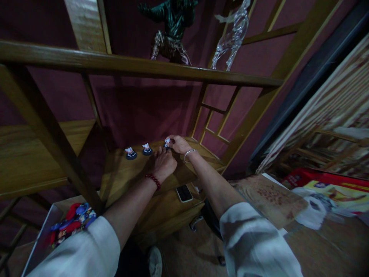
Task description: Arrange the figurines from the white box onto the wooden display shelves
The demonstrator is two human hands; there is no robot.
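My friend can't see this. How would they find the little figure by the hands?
Start at the big dark-green statue, then look down to the wooden shelf below. Three little white-topped figures make a row there. Choose the rightmost figure: only that one has the right hand holding it.

Around nine o'clock we have white figurines (131,153) with dark markings on black bases, on a yellowish-brown shelf (122,173) before maroon backing (144,107). Towards seven our beaded bracelet (153,181) is dark red, the bangle (186,155) just below centre silvery, and our sleeves (256,234) plain white (faintly bluish in this light). At twelve we see a statue (174,25), deep green above and bronze-toned below, at one a colourless clear ornament (232,36), and near three a cloth (325,96) in cream and brownish stripes.
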